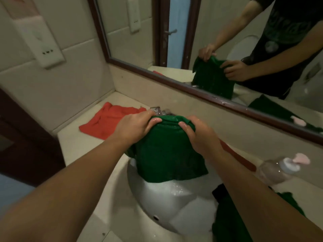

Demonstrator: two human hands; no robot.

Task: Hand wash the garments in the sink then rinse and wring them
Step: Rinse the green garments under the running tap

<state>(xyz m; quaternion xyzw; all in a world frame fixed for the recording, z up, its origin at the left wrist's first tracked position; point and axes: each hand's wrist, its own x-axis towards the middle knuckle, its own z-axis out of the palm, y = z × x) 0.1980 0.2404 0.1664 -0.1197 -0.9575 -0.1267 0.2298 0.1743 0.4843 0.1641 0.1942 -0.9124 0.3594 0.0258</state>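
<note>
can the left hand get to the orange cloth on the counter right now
Probably yes: the orange cloth lies on the counter just beside the left hand, nothing between them. But that hand grips the green garment, so it must let go first.

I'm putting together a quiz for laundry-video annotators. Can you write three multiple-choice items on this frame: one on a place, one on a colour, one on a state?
1. Where does the orange garment lie?
A) on the counter, left of the sink
B) inside the sink
C) over the mirror frame

2. What colour is the held garment?
A) white
B) yellow
C) green

3. What are the left hand and right hand doing?
A) hanging idle
B) both gripping the held garment's top edge
C) pressing a bottle

Answers: 1 A, it lies spread on the counter; 2 C, the cloth is dark green; 3 B, fingers of both hands curl over its top.
</note>
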